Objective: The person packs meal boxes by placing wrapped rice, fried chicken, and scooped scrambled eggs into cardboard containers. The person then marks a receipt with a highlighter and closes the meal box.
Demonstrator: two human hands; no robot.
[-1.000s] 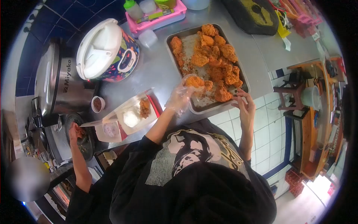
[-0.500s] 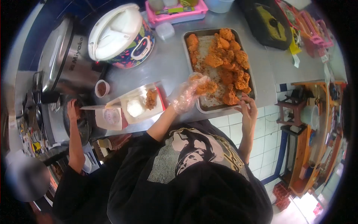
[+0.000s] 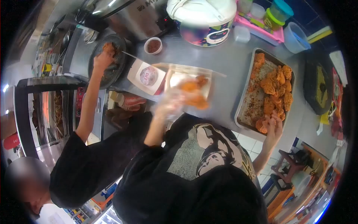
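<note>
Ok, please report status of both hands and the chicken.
Left hand holding chicken at open box, blurred. Right hand at tray, near corner. Nothing visibly in the way.

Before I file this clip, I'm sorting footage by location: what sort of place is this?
Probably a small takeaway kitchen, though a home setup can't be ruled out: a metal counter bears a tray of fried chicken and an open carton.
</note>
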